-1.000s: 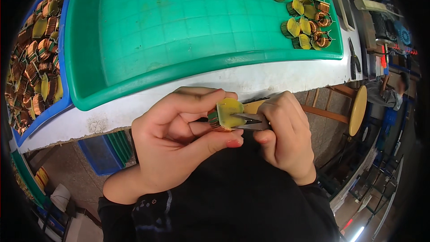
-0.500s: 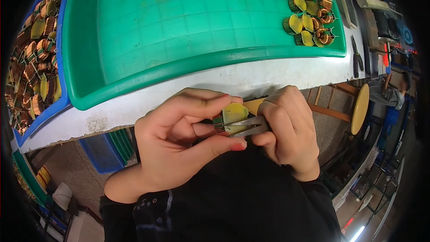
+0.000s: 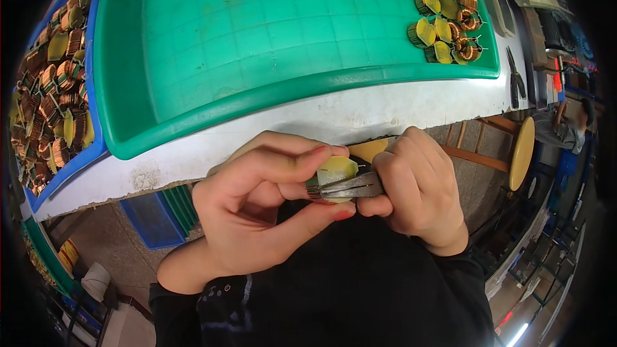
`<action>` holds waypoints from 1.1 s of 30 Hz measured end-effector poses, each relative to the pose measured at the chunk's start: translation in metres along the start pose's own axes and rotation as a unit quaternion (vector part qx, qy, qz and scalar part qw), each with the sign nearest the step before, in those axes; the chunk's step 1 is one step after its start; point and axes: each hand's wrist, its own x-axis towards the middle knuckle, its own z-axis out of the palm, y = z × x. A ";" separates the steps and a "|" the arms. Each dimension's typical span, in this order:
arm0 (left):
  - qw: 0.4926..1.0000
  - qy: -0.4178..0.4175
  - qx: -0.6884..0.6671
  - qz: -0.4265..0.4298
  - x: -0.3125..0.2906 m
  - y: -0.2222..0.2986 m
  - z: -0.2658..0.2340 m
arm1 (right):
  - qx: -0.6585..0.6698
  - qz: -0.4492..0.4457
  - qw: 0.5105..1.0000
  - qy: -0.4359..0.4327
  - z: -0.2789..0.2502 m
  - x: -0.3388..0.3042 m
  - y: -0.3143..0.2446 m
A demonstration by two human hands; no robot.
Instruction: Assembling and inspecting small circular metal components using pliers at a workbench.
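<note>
A toroidal coil (image 3: 337, 169) with a yellow plate on its face is pinched between the fingertips and thumb of my left hand (image 3: 250, 202), in front of the table edge. My right hand (image 3: 416, 189) is closed around needle-nose pliers (image 3: 355, 187). Their handles are hidden in my fist. The pointed grey metal jaws lie across the lower part of the yellow plate, with the tips by the coil's left side. Whether they grip a wire there is too small to tell. My left fingers cover part of the winding.
A large green tray (image 3: 270, 84) lies on the white table (image 3: 168, 170), with several yellow-plated coils (image 3: 443, 29) along its right side. At the left stands a blue bin (image 3: 95, 83) heaped with copper coils. Dark-handled pliers (image 3: 515, 80) lie right of the tray, near a yellow-topped stool (image 3: 521, 154).
The plier jaws have swung further left across the yellow plate, their tips reaching the coil's left side. My left hand still holds the coil.
</note>
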 end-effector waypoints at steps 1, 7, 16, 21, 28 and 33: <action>1.000 0.002 0.001 0.002 0.000 -0.001 0.001 | 0.000 -0.003 1.000 0.001 0.000 0.000 -0.001; 0.993 0.007 -0.114 0.006 0.001 -0.006 0.001 | 0.024 0.019 0.999 0.028 -0.003 0.001 -0.002; 0.939 -0.014 -0.277 -0.205 0.005 0.010 0.001 | 0.135 0.120 0.982 -0.051 -0.021 0.000 0.005; 0.916 -0.067 -0.325 -0.226 0.007 0.011 -0.004 | 0.119 0.101 0.985 -0.074 -0.022 -0.002 0.007; 0.948 -0.095 -0.211 -0.220 0.008 0.010 -0.007 | 0.128 0.106 0.981 -0.095 -0.021 -0.001 0.006; 0.950 -0.094 -0.200 -0.222 0.008 0.009 -0.008 | 0.133 0.105 0.981 -0.092 -0.019 0.000 0.005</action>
